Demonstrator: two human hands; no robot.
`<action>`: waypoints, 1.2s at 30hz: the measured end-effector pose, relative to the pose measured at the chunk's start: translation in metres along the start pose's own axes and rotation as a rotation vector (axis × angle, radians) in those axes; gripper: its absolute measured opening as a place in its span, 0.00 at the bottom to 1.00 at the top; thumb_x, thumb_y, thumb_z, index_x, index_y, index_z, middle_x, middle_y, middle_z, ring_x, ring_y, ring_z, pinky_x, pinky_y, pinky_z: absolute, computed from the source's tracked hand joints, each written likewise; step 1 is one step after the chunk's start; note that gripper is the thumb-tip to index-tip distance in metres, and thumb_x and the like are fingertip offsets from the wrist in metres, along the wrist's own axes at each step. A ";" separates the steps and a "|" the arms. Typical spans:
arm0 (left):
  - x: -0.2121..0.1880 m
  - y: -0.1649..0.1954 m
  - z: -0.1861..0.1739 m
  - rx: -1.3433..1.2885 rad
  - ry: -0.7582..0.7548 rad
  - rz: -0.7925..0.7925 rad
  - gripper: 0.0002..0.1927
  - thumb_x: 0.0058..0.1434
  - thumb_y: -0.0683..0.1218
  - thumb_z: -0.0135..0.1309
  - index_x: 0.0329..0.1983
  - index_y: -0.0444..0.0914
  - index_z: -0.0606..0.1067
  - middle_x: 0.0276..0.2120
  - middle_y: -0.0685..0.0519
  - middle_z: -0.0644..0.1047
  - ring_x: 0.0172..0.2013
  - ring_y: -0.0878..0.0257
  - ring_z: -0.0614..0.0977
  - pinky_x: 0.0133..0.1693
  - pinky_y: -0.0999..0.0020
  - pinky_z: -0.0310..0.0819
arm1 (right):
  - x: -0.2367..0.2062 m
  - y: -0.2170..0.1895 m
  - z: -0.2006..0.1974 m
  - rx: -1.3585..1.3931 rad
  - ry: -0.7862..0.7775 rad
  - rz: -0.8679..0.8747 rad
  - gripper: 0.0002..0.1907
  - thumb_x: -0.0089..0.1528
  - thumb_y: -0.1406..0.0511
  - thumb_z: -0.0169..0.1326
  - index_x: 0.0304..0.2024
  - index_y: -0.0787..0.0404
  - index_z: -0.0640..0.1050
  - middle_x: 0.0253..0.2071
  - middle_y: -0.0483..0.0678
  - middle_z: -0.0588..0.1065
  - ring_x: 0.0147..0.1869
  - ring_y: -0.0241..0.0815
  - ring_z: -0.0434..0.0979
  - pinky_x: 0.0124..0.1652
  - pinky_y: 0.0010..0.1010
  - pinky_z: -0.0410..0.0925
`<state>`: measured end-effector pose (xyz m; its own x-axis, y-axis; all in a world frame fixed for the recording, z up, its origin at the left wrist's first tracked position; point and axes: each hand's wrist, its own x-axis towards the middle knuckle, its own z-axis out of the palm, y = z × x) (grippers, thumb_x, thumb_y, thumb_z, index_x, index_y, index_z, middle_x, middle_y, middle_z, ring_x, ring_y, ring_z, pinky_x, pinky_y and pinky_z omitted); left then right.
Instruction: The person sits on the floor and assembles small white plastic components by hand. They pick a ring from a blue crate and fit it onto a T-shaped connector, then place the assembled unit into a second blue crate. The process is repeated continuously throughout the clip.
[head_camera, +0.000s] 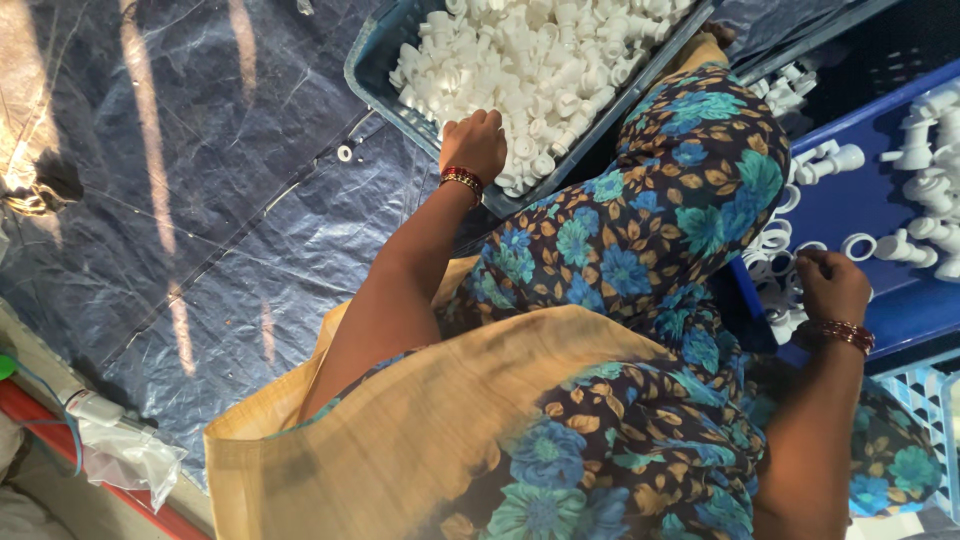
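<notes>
Where the flowered blue cloth over the knee (690, 180) rises in the middle, taken here as the landmark for all places. Nearest, below the knee: a plain yellow-brown cloth (430, 420) across the lap. To the right of the knee and a little lower: the right hand (830, 285), with a red bangle at the wrist, fingers curled together over white plastic rings (775, 245) at the near end of a bright blue tray (900, 300); whether a ring is pinched between the fingertips, cannot tell. Further right in the same tray: white plastic pipe fittings (915, 145). To the left of the knee and higher: the left hand (475, 145), also with a bangle, fingers bent down and closed into a heap of small white plastic caps (540, 60); the held piece hidden under the fingers. Around that heap: a grey-blue crate (375, 70), touching the knee side. Far left of the knee: a blue plastic sheet (220, 200) on the floor, with one white ring (345, 153) lying alone on it.
</notes>
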<state>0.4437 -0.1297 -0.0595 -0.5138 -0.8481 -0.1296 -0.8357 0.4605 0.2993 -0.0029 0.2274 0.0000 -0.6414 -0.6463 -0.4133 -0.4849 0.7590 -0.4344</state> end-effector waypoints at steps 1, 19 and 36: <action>0.000 0.000 0.001 0.002 -0.001 0.000 0.07 0.63 0.49 0.53 0.39 0.42 0.73 0.35 0.52 0.77 0.39 0.55 0.80 0.44 0.51 0.67 | 0.000 0.000 0.000 -0.015 -0.004 -0.003 0.11 0.68 0.60 0.61 0.48 0.60 0.84 0.40 0.54 0.81 0.43 0.46 0.81 0.44 0.37 0.72; -0.002 0.000 -0.005 -0.044 0.043 0.036 0.07 0.62 0.49 0.55 0.38 0.42 0.72 0.34 0.52 0.76 0.39 0.55 0.80 0.44 0.52 0.67 | 0.000 0.022 0.008 0.044 -0.134 -0.027 0.12 0.65 0.67 0.59 0.50 0.64 0.82 0.45 0.55 0.80 0.48 0.48 0.82 0.48 0.38 0.72; -0.004 -0.002 -0.006 -0.075 0.033 0.042 0.06 0.63 0.48 0.55 0.39 0.42 0.72 0.34 0.52 0.75 0.38 0.54 0.80 0.43 0.53 0.67 | 0.002 -0.010 0.009 0.121 -0.201 0.128 0.13 0.67 0.71 0.55 0.55 0.65 0.81 0.41 0.55 0.79 0.40 0.44 0.81 0.37 0.34 0.74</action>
<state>0.4485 -0.1292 -0.0543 -0.5406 -0.8371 -0.0841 -0.7959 0.4764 0.3736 0.0063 0.2179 -0.0035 -0.5563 -0.5571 -0.6165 -0.3249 0.8287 -0.4557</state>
